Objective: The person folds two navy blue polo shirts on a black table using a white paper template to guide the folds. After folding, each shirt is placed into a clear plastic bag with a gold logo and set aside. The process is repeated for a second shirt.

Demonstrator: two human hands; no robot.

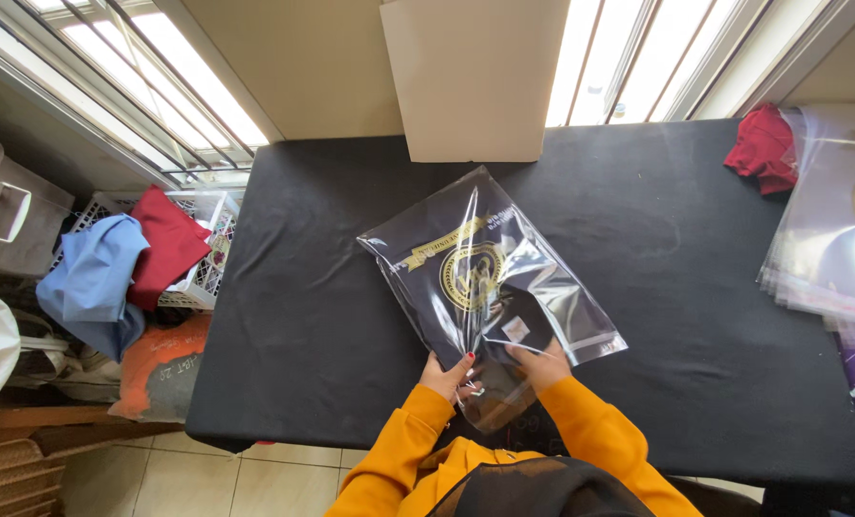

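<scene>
Two hands hold one clear plastic bag [490,278] with a dark folded shirt inside. The bag lies slanted in the middle of the black bench [696,316]. The left hand [450,375] pinches the bag's near open end, fingers closed on the plastic. The right hand [540,364] is closed on the same end, just beside it. Both sleeves are orange.

A pile of more clear bags [830,239] sits at the right edge. A red cloth [763,148] lies near it, at the far right. A pale card box [471,77] stands at the far side. A white basket [202,244] with blue and red clothes is on the left.
</scene>
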